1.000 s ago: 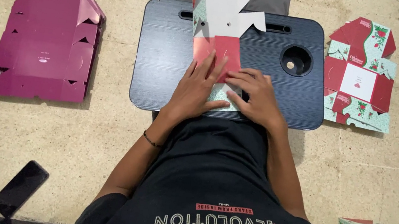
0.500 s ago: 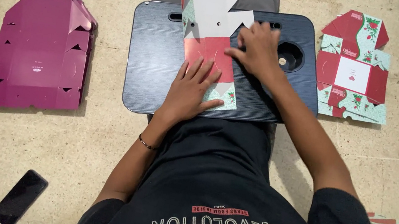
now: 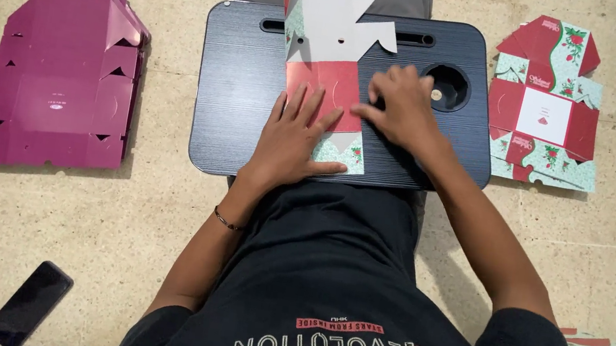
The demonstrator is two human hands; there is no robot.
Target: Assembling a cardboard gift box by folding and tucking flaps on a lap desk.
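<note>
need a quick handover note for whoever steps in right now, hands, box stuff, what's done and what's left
Left hand: flat, pressing the red and green flat cardboard box blank onto the dark ridged lap tray.
Right hand: fingertips on the blank's right edge, gripping nothing.
Done: blank laid on the tray, far flaps lifted.
Left: it is not yet a box.
Nearby: magenta flat blanks on the floor to the left, patterned flat blanks to the right.

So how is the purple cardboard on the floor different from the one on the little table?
The magenta box blank is one plain colour; the red-and-green floral box blank is patterned. The magenta one lies untouched on the floor; the floral one lies on the black lap desk, pressed by the left hand and right hand. Both are unassembled cardboard.
</note>
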